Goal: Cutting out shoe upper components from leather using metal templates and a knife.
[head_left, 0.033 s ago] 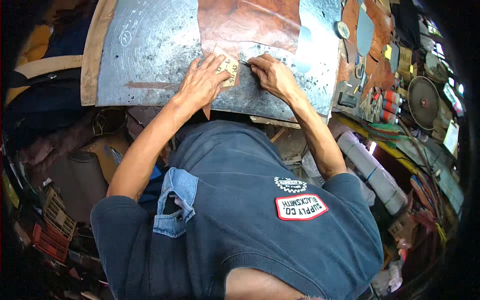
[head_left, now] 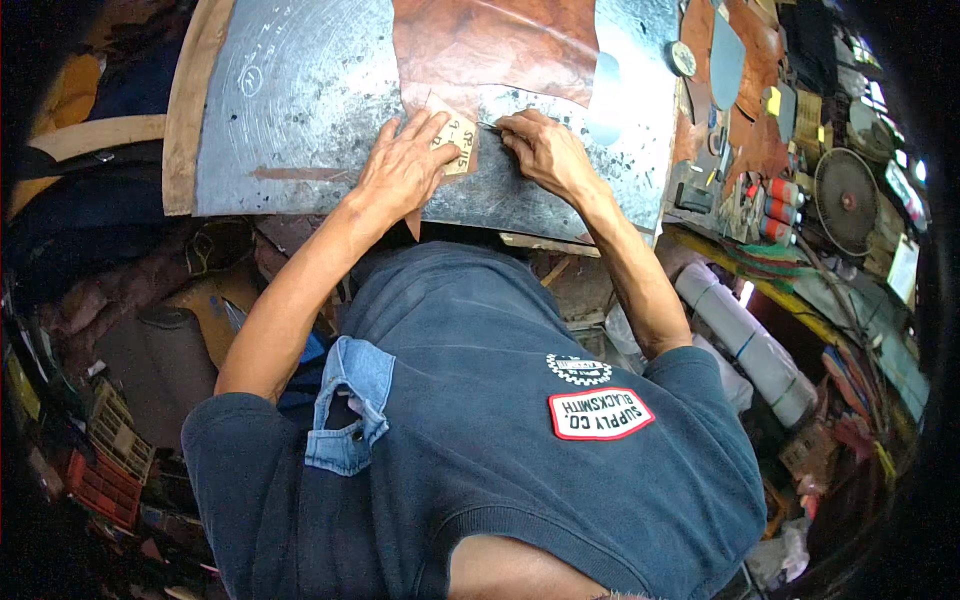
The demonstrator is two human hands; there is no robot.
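A scuffed metal sheet [head_left: 300,115] covers the workbench [head_left: 184,130], with a brown leather hide [head_left: 495,45] across its far part. The left hand [head_left: 403,160], fingers spread flat, presses a tan card template [head_left: 461,147] over leather near the hide's near edge; the right hand [head_left: 544,150] pinches what looks like a slim tool [head_left: 488,126] just beside it. Apparently the step is tracing or scoring, calling next for firm pressure and a controlled stroke

open room left of brown leather [head_left: 500,50]; left hand [head_left: 405,163] blocks nearer in.
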